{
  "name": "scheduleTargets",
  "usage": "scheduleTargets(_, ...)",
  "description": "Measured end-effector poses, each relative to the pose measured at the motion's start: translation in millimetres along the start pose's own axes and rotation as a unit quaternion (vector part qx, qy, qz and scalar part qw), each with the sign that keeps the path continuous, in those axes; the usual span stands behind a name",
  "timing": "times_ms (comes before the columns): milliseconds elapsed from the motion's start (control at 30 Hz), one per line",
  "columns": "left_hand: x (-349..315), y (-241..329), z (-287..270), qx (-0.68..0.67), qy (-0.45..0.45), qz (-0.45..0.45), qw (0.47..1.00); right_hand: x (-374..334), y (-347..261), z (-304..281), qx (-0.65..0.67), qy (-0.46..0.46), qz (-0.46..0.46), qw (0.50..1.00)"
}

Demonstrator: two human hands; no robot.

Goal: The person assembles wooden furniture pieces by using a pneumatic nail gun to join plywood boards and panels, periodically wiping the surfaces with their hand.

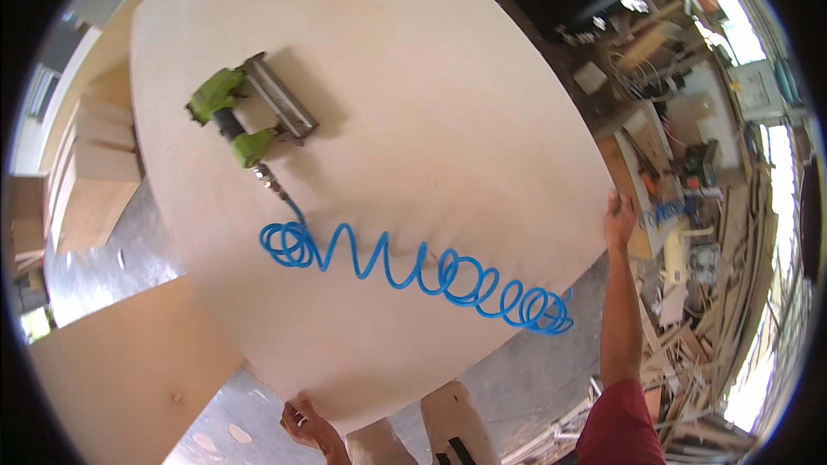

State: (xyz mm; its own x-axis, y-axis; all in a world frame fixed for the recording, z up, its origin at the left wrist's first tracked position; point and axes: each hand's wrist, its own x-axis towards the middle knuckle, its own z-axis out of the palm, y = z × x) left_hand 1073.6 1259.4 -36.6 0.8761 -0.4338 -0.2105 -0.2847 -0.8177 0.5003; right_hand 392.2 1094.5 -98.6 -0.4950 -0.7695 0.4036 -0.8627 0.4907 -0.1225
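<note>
The plywood sheet (431, 103) fills most of what I see, a big pale panel lying flat in front of me, its near edge curving down toward my legs and its far edge running up out of view. I have it by two edges. My right hand (618, 220) is out at the end of a straight arm on the sheet's right edge, fingers curled over that edge and gripping it. My left hand (301, 420) is low at the near edge, close to my body, fingers closed on the rim from below, thumb side up. A second, darker sheet (129, 370) lies lower left, partly under the big one, and beyond it on the left stand stacked wooden boxes (90, 181). The grey floor (534, 379) shows between the sheets and under my right arm. To the right the workshop is crowded: a pile of wood offcuts (698, 353) along the floor, and a cluttered bench (663, 181) with tools behind my right hand. On top of the big sheet a blue coiled hose (422, 271) stretches from left of centre toward the lower right edge, its last loops lying near that edge. The hose runs up to a green nail gun (245, 112), which lies on its side on the upper left part of the sheet, well apart from both my hands.
</note>
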Motion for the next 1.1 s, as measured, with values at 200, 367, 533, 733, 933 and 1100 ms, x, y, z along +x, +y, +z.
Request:
scheduleTargets(200, -10.5, 2.2, 8.0, 0.046, 0.051, -0.032, 0.997, 3.2, -20.2, -7.3, -0.032, -0.067, 0.076, 0.994)
scheduleTargets(367, -21.5, 8.9, 18.2, 0.078, 0.075, -0.040, 0.993, 13.9, -1.8, -3.7, 0.040, -0.093, 0.092, 0.990)
scheduleTargets(533, -32.6, 17.5, 33.6, 0.126, 0.102, -0.040, 0.986, 4.0, 6.4, 5.8, 0.084, -0.058, 0.078, 0.992)
scheduleTargets(733, -35.4, 32.5, 45.1, 0.172, 0.114, -0.070, 0.976, -2.4, 6.0, 8.2, 0.018, -0.010, 0.004, 1.000)
scheduleTargets(933, -31.3, 30.9, 63.7, 0.197, 0.174, -0.103, 0.959, 3.6, 10.3, 11.9, 0.095, -0.045, 0.101, 0.989)
scheduleTargets(1100, -27.2, 28.5, 59.4, 0.197, 0.158, -0.128, 0.959, 5.6, -15.0, 0.6, 0.059, -0.069, 0.100, 0.991)
